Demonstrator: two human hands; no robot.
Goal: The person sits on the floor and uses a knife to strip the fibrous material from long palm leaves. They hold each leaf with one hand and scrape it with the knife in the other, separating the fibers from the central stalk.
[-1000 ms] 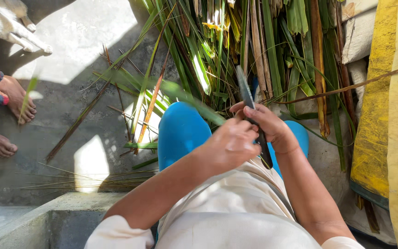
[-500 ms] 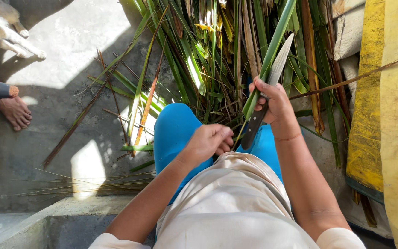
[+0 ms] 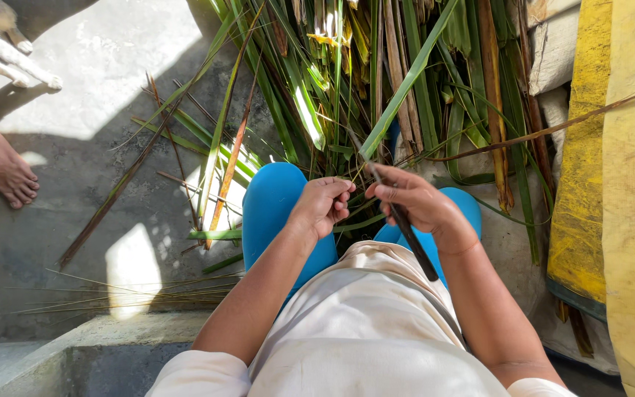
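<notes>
Both hands busy over the palm leaves [image 3: 376, 81].
Right hand [image 3: 413, 202] grips a dark knife [image 3: 414, 242]; left hand [image 3: 323, 206] curled, perhaps pinching a thin leaf strip [image 3: 354, 179].

Outdoor yard of a home, sunlit concrete floor [image 3: 75, 220], heap of long green palm leaves [image 3: 376, 81], low concrete step [image 3: 97, 345], yellow tarp [image 3: 626, 184], someone's bare foot [image 3: 12, 176] nearby

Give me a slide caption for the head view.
Seated person's right hand grips a knife, left hand pinches a long green leaf.
</notes>
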